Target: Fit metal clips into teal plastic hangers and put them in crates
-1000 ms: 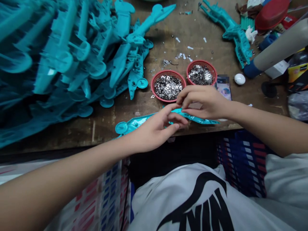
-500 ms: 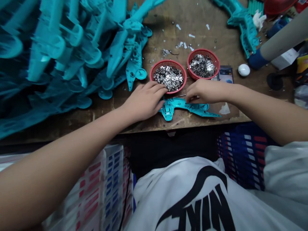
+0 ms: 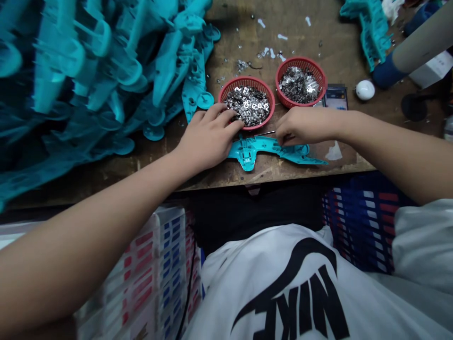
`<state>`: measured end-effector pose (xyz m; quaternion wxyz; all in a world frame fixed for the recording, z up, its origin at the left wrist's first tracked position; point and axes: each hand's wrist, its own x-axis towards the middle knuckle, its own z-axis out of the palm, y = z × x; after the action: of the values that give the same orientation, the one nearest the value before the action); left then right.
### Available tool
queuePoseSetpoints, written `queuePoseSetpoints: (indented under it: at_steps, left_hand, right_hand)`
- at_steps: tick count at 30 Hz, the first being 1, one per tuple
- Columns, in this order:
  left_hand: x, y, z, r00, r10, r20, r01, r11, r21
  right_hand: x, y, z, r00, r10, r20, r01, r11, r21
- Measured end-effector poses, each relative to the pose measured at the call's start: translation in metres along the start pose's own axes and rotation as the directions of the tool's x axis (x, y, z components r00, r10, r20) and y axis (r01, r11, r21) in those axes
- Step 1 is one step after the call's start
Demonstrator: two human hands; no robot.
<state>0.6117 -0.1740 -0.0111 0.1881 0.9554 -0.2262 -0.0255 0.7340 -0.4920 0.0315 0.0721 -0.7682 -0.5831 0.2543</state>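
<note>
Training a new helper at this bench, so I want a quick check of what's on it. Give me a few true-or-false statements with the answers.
1. The nearer red basket and the farther red basket both hold small silver metal pieces. True.
2. The right hand is inside a basket. False: it is below the farther basket, just above a teal plastic piece and beside a thin metal pin.
3. The left hand's fingertips are at the rim of the nearer basket. True.
4. The big heap of teal plastic parts lies right of the hands. False: the heap is left of them.
5. A white egg-shaped object lies on the wooden bench. True.
</note>
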Motion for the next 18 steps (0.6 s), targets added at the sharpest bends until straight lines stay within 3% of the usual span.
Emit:
queuePoseSetpoints:
  at_steps: [9, 15, 18]
  left_hand:
    - [0.004, -0.007, 0.001, 1.0, -0.01, 0.001, 0.01, 1.0, -0.025]
    - [0.009, -0.012, -0.005, 0.998, -0.026, -0.063, 0.02, 0.995, -0.094]
    - [0.009, -0.01, -0.008, 0.987, -0.07, -0.147, 0.041, 0.981, -0.189]
  right_hand:
    - [-0.001, 0.003, -0.001, 0.999, -0.047, 0.02, 0.048, 0.998, -0.03]
    - [-0.01, 0.001, -0.012, 0.993, -0.007, -0.116, 0.009, 1.0, 0.018]
    - [-0.01, 0.0, -0.013, 0.989, 0.015, -0.15, -0.013, 1.0, 0.013]
